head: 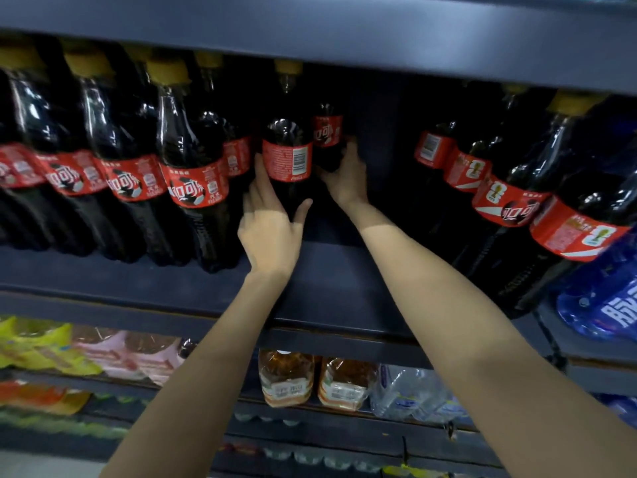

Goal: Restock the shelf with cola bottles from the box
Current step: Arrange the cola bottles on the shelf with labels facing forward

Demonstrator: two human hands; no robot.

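— Red labels face every way in that gap; where do we stand?

— Our left hand (269, 229) cups the low part of the front bottle (287, 157), fingers spread round its left side, thumb on the right, a loose hold. Our right hand (346, 177) reaches deeper, fingers curled on the back bottle (327, 136). Both stand upright on the shelf (331, 291), between the left row (138, 160) and the right row (499, 194).

— And the box?

— Out of view (we cannot say how many remain).

— How do we finish this well?

— We think: push the back one fully rearward, slide the front one snug against it, turn its barcode away, and keep them low so the yellow caps clear the shelf above.
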